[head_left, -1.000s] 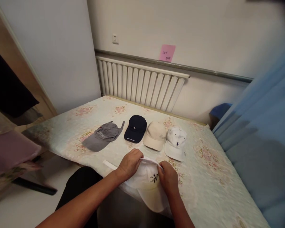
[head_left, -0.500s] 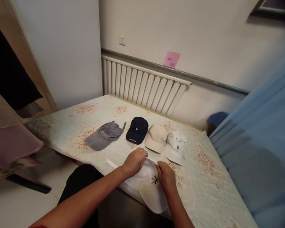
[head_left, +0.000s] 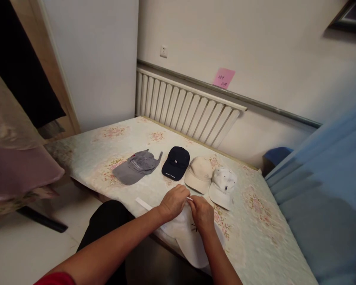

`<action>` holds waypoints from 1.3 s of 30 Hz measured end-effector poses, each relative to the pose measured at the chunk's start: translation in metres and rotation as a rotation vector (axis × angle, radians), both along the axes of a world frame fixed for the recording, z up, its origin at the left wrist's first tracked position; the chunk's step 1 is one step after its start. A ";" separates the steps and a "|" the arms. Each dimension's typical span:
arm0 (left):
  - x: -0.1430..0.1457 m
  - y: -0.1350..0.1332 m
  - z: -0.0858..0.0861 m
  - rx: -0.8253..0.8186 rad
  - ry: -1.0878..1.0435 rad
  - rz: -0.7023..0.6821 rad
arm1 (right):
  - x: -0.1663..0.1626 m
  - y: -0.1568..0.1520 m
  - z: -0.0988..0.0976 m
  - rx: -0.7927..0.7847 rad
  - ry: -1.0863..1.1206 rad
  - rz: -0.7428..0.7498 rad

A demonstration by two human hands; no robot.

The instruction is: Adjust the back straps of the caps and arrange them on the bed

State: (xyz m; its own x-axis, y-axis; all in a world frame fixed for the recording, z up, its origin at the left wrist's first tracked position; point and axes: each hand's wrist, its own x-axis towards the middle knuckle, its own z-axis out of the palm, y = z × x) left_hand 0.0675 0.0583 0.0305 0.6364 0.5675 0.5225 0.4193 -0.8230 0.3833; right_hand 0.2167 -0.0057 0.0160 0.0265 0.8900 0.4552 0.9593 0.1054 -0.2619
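Note:
Both hands grip a white baseball cap (head_left: 192,247) at the near edge of the bed-like surface, its brim toward me and its dark lettering mostly covered. My left hand (head_left: 175,202) pinches the cap's upper part. Close beside it, my right hand (head_left: 202,213) is closed on the same part, with a small white fold showing between the fingers. A loose white strap (head_left: 144,204) sticks out to the left. Beyond the hands lie a grey cap (head_left: 138,167) with its strap undone, a navy cap (head_left: 176,163), a beige cap (head_left: 198,174) and a white cap with a small dark logo (head_left: 224,188).
A floral cover (head_left: 264,221) spreads over the flat surface. Behind it are a white radiator (head_left: 186,107) and a pink note (head_left: 224,78) on the wall. A blue curtain (head_left: 329,190) hangs at the right; clothes (head_left: 20,166) hang at the left.
My hands have come closer together on the white cap, bunching its fabric between them. The right hand now covers more of the lettering. The view has shifted slightly.

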 end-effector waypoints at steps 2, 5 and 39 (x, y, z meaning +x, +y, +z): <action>-0.007 -0.006 0.001 -0.020 -0.085 0.044 | 0.002 0.002 -0.001 0.014 0.004 -0.030; -0.024 -0.020 -0.007 -0.093 -0.218 0.141 | 0.007 0.003 -0.005 0.035 0.024 -0.069; -0.055 -0.022 -0.083 -0.889 -0.518 0.473 | 0.016 0.007 -0.013 -0.052 -0.028 -0.086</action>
